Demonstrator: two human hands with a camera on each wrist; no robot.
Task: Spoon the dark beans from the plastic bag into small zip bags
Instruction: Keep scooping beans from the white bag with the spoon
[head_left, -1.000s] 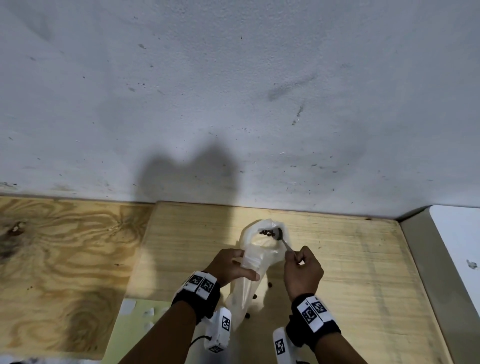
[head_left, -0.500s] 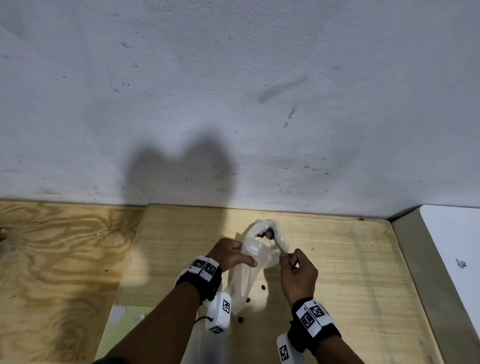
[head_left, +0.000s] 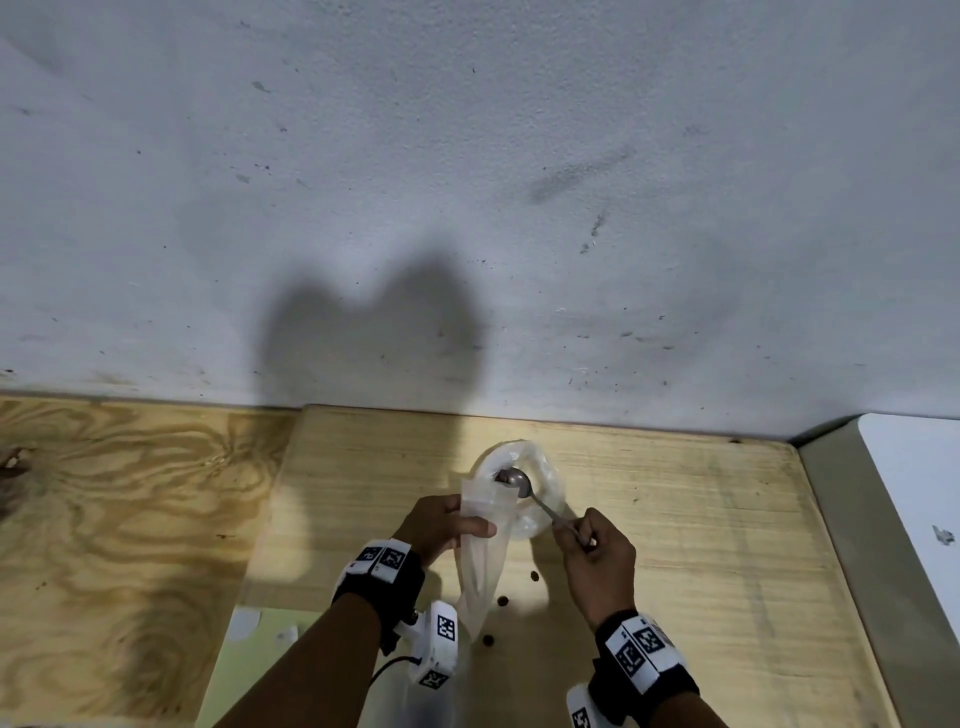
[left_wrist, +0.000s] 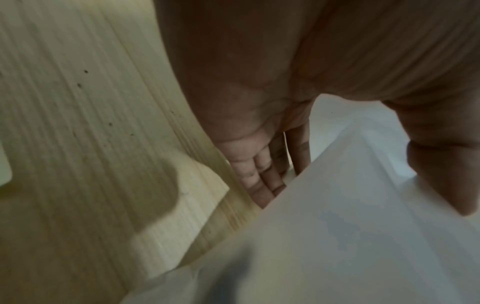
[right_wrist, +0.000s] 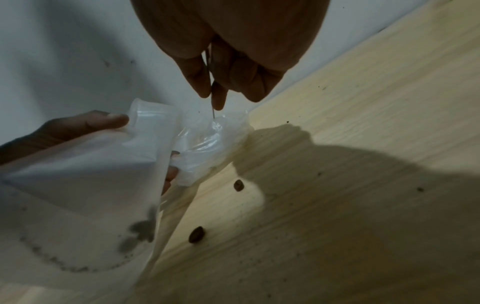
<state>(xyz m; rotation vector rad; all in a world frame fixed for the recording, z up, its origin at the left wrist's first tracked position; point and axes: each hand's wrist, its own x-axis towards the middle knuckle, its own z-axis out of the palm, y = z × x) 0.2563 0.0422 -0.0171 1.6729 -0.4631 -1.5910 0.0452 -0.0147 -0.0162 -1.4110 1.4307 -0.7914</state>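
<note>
My left hand (head_left: 451, 527) holds a small clear zip bag (head_left: 480, 551) upright by its upper part, thumb (left_wrist: 446, 181) in front and fingers (left_wrist: 262, 185) behind. A few dark beans (right_wrist: 140, 230) show through its lower part. My right hand (head_left: 589, 540) pinches the handle of a metal spoon (head_left: 514, 480). The spoon's bowl sits at the zip bag's mouth and looks bare. Behind it lies the crumpled plastic bag (head_left: 543, 486); what it holds is hidden.
Three loose beans (head_left: 502, 601) lie on the pale wooden table (head_left: 675, 545) under my hands. A grey wall (head_left: 467, 208) rises just behind. Darker plywood (head_left: 130, 519) lies left, a pale green sheet (head_left: 249, 670) near left, a white surface (head_left: 914, 493) right.
A second ago the spoon's bowl carried several beans above the bags. Now the bowl is bare at the zip bag's mouth. Both hands kept their grips.
</note>
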